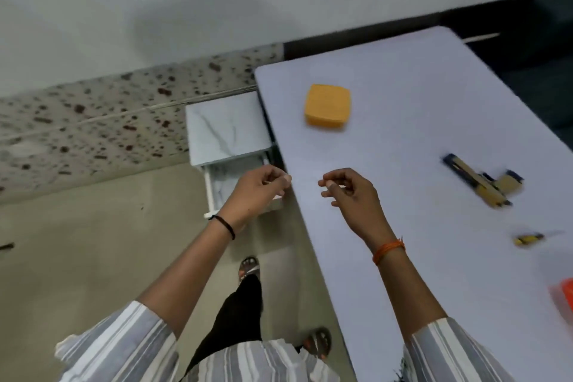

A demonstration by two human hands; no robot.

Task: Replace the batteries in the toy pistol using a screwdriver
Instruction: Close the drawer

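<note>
White and bare over most of its length, the surface runs from the far rounded corner down to the near edge, its long left edge passing just right of a small marble-patterned cabinet whose drawer stands pulled out over the floor.

The toy pistol, tan and dark blue, lies flat near the right edge, muzzle toward the near right corner. Nearer along that same edge lies a small yellow-and-black tool, seemingly the screwdriver, blurred, well apart from the pistol. An orange thing is cut off by the right border of the view. A yellow-orange square box sits toward the far left corner, with open surface all round it.

The left hand hovers over the open drawer, just off the left edge, fingers curled with thumb and fingertips close together; whether it pinches something small I cannot tell. The right hand hangs above the surface just inside the left edge, fingers loosely curled, and whether it holds anything is equally unclear. Between the hands and the pistol lies a broad stretch of bare white surface.
</note>
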